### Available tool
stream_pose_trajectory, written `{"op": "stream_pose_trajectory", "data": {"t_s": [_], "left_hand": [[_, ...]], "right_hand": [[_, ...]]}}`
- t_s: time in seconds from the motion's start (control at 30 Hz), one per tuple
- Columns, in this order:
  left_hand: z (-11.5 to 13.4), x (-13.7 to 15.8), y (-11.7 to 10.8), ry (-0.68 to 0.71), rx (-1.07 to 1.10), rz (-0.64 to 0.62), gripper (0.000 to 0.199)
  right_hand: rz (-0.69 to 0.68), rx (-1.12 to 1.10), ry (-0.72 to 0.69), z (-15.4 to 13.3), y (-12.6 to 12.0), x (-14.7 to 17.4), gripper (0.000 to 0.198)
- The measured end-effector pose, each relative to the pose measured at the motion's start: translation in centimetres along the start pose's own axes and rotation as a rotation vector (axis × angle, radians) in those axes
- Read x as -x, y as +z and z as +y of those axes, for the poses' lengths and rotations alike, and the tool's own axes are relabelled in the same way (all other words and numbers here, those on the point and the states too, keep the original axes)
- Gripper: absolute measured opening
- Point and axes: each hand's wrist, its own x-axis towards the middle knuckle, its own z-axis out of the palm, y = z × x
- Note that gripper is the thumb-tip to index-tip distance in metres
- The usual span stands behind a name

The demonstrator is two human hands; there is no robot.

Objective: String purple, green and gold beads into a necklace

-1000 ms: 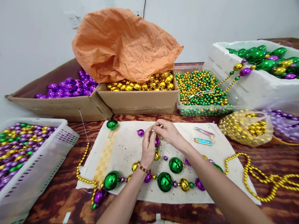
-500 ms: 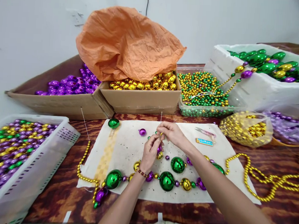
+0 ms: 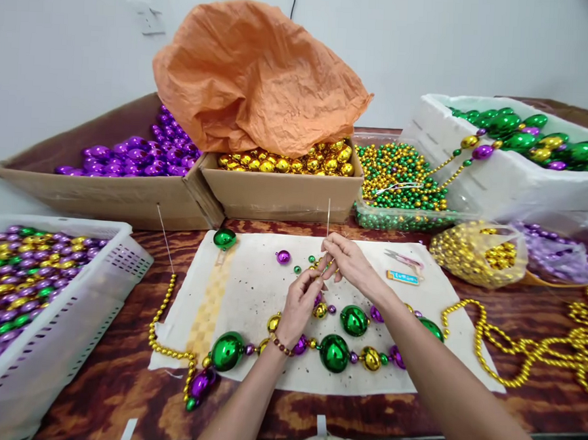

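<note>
My right hand [image 3: 348, 262] pinches a long thin needle [image 3: 328, 216] that points up and away, with small gold beads [image 3: 327, 264] at its fingers. Just below and left, my left hand [image 3: 300, 306] is closed, thumb against fingers, at the lower end of the same needle; exactly what it pinches is hidden. Beneath both hands lies a string of large green [image 3: 334, 353], gold and purple balls on a white cloth [image 3: 261, 277]. Beside the fingers rest two small green beads [image 3: 297, 270] and a purple ball [image 3: 283, 257].
Behind the cloth stand cartons of purple balls [image 3: 124, 158] and gold balls [image 3: 277, 163], partly under an orange sheet [image 3: 262, 80]. A white basket [image 3: 88, 281] is at left. Scissors [image 3: 405, 260] and a blue-orange cutter [image 3: 402, 277] lie at right, near gold bead strands [image 3: 517, 369].
My right hand and the needle have risen slightly and shifted right in view. The hands are a little further apart, showing gold beads between them. The whole view has also shifted slightly.
</note>
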Motion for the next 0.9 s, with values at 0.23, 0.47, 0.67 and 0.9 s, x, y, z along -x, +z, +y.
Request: {"op": "stream_pose_trajectory", "data": {"t_s": [0.23, 0.47, 0.67, 0.9], "left_hand": [[1.1, 0.3, -0.9, 0.026, -0.053, -0.063, 0.024], [0.3, 0.6, -1.4, 0.022, -0.066, -0.122, 0.025], [0.6, 1.0, -1.5, 0.026, -0.106, -0.158, 0.024], [1.8, 0.6, -2.7, 0.188, -0.444, -0.18, 0.021]], "right_hand": [[-0.029, 0.024, -0.004, -0.7, 0.5, 0.2, 0.024], [0.041, 0.071, -0.001, -2.6, -0.1, 0.4, 0.023], [-0.049, 0.004, 0.039, -4.5, 0.4, 1.6, 0.013], [0.114, 0.009, -0.237, -7.2, 0.8, 2.2, 0.009]]}}
